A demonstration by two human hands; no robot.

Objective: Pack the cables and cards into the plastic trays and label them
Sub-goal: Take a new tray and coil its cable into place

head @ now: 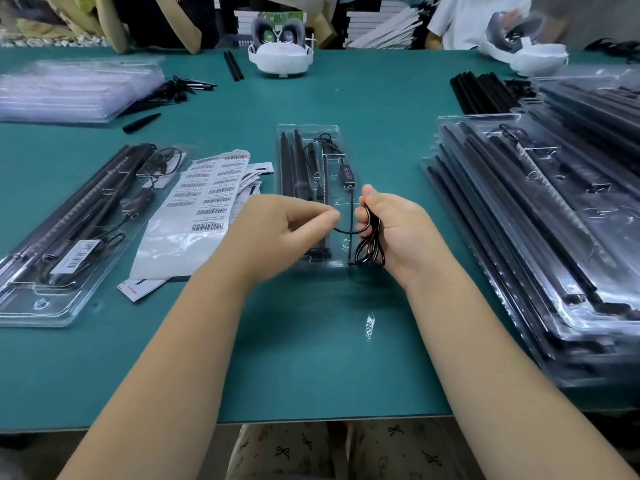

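A clear plastic tray (pixel 304 131) lies in the middle of the green table, holding black rods and a cable with an inline controller (pixel 348 174). My right hand (pixel 394 230) grips a coiled bundle of that black cable (pixel 372 249) over the tray's near right corner. My left hand (pixel 277 226) pinches the cable's loose strand just left of the bundle. A barcode label sheet (pixel 204 202) and several cards (pixel 258 176) lie left of the tray.
A packed, labelled tray (pixel 52 258) sits at the left. A tall stack of filled trays (pixel 554 237) fills the right side. Empty trays (pixel 69 88), loose black spikes (pixel 173 91), rods (pixel 481 91) and two white headsets (pixel 280 50) lie at the back.
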